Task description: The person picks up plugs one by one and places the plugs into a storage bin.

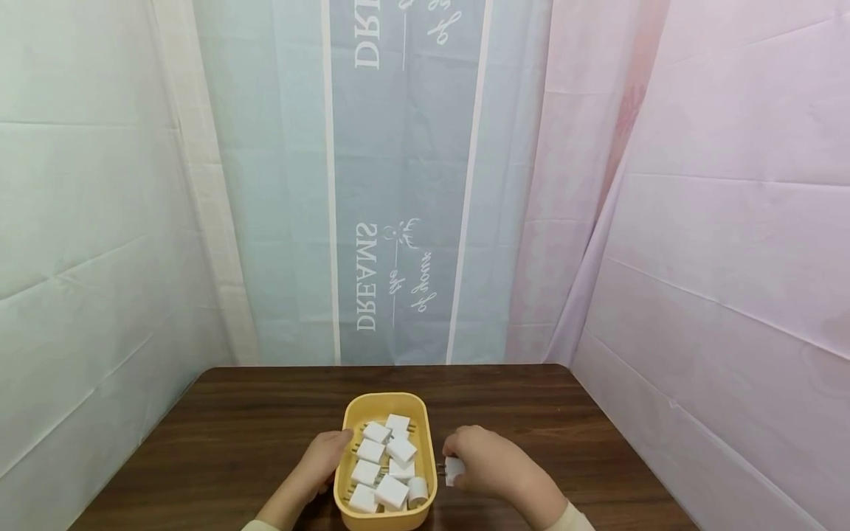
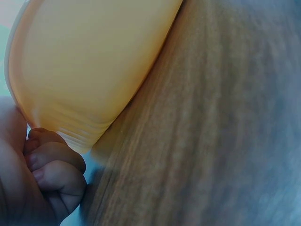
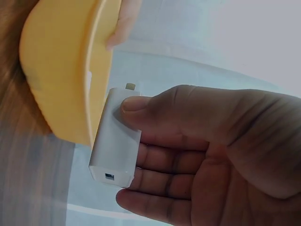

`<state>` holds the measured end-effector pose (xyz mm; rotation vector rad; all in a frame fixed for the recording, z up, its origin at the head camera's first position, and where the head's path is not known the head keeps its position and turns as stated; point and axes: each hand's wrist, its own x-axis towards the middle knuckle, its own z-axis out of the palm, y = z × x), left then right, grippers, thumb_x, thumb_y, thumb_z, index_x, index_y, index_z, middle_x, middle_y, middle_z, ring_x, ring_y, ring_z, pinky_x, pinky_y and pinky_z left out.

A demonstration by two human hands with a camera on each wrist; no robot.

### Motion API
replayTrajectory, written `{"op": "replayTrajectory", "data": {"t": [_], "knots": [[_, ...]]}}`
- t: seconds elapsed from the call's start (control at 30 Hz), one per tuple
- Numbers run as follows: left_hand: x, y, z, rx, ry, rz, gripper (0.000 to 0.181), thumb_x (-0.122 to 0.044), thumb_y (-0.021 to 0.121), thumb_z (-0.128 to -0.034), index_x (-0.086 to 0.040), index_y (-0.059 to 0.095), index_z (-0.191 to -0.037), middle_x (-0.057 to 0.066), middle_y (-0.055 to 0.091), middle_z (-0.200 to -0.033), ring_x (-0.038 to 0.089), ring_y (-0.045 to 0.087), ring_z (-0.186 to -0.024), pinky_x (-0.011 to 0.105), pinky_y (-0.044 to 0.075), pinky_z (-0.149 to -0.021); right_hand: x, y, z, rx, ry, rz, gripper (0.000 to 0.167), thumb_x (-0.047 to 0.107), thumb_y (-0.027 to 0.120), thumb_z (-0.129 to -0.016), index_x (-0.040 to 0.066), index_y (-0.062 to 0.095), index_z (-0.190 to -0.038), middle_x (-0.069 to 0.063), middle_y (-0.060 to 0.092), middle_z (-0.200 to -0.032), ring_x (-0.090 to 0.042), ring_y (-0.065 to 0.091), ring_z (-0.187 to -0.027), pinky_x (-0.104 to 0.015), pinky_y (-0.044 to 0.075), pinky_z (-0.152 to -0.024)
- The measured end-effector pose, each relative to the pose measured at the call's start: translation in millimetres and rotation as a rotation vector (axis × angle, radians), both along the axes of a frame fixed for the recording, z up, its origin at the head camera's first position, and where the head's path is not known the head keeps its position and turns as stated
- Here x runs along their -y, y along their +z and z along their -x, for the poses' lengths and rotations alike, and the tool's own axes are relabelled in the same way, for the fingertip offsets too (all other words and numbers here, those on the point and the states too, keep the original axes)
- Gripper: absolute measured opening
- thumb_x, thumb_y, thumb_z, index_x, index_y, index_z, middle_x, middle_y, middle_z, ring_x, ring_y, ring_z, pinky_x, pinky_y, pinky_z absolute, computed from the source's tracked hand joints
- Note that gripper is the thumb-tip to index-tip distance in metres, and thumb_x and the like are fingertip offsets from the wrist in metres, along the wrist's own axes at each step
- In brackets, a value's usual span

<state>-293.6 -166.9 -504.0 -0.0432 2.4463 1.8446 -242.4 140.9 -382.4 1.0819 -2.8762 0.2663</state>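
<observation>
A yellow plastic bin [image 1: 392, 522] stands on the table, with several white chargers [image 1: 401, 448] piled inside, some showing metal prongs. At its left side my left hand [image 1: 322, 459] grips the wall, thumb over the rim. In the left wrist view the fingers [image 2: 61, 181] of that hand curl against the outside of the bin [image 2: 94, 61]. Just right of the bin, my right hand [image 1: 494, 463] pinches a white charger [image 3: 115, 139] between thumb and fingers. One socket shows on its end face, and a prong sticks out at the opposite end.
The dark wood-grain table [image 1: 265, 402] has rounded far corners. A blue-grey printed curtain [image 1: 398, 184] hangs behind it, and pale cloth [image 1: 730, 221] stands close along both sides. Among the chargers lies a rounded white piece [image 1: 417, 490] at the near right of the bin.
</observation>
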Motion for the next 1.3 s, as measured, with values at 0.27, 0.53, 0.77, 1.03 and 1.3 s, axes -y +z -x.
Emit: {"op": "replayTrajectory", "data": {"t": [0.27, 0.53, 0.77, 1.03, 1.3], "knots": [[0.4, 0.2, 0.2, 0.013, -0.005, 0.009, 0.046, -0.041, 0.045, -0.1041, -0.004, 0.065, -0.088, -0.004, 0.046, -0.048, 0.008, 0.036, -0.038, 0.024, 0.03, -0.034, 15, 13.4, 3.0, -0.009, 0.025, -0.006, 0.019, 0.013, 0.085, -0.076, 0.014, 0.075, -0.093, 0.011, 0.059, -0.082, 0.0, 0.049, -0.071, -0.022, 0.047, -0.063], [0.0, 0.9, 0.4, 0.002, -0.006, 0.013, 0.045, -0.039, 0.045, -0.1045, -0.003, 0.066, -0.088, -0.004, 0.046, -0.047, 0.008, 0.036, -0.037, 0.024, 0.03, -0.033, 29, 18.2, 9.9, -0.011, 0.044, -0.023, 0.021, 0.012, 0.083, -0.076, 0.014, 0.074, -0.095, 0.01, 0.059, -0.084, -0.001, 0.048, -0.071, -0.022, 0.046, -0.063], [0.6, 1.2, 0.0, 0.009, -0.012, 0.002, 0.046, -0.039, 0.044, -0.1058, -0.003, 0.068, -0.09, -0.003, 0.049, -0.049, 0.008, 0.039, -0.039, 0.024, 0.032, -0.035, 38, 16.6, 12.4, -0.017, 0.056, -0.006, 0.019, 0.012, 0.081, -0.075, 0.015, 0.073, -0.091, 0.011, 0.056, -0.082, -0.002, 0.047, -0.069, -0.022, 0.044, -0.061], [1.6, 0.9, -0.6, 0.001, -0.022, -0.015, 0.046, -0.038, 0.044, -0.1058, -0.002, 0.069, -0.092, -0.003, 0.052, -0.052, 0.008, 0.041, -0.04, 0.023, 0.034, -0.036, 47, 11.9, 20.2, 0.001, 0.05, -0.004, 0.018, 0.011, 0.079, -0.077, 0.015, 0.072, -0.093, 0.01, 0.061, -0.085, -0.003, 0.049, -0.071, -0.022, 0.046, -0.065], [0.8, 0.9, 0.2, -0.002, -0.01, -0.003, 0.047, -0.04, 0.044, -0.1054, -0.002, 0.068, -0.091, -0.002, 0.051, -0.052, 0.008, 0.039, -0.039, 0.023, 0.032, -0.035, 57, 8.8, 27.5, 0.034, 0.057, 0.001, 0.011, 0.011, 0.078, -0.079, 0.016, 0.07, -0.086, 0.011, 0.052, -0.072, -0.004, 0.042, -0.063, -0.022, 0.04, -0.058]]}}
